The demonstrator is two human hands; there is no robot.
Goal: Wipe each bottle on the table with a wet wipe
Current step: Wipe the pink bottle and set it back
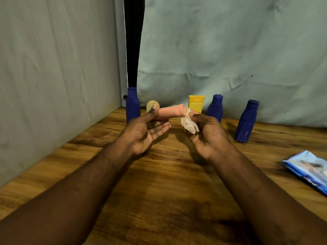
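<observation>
Wooden worktop, far middle: the left hand (145,133) pinches the pink bottle (169,112) by its base between thumb and nearly straight fingers, holding it clear of the surface. Its long axis runs left to right, with the cap pointing right into the wet wipe (189,123) pinched by the right hand (208,135). A hard rub there could lever the bottle out of that light hold and topple the yellow bottle (195,103) behind.

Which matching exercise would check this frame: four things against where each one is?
Things:
1. pink bottle
2. wet wipe
3. yellow bottle
4. wipes packet

Places:
A. lies flat, far right
B. held sideways in the left hand
C. stands upright at the back
D. bunched in the right hand

Pairs: 1-B, 2-D, 3-C, 4-A
</observation>
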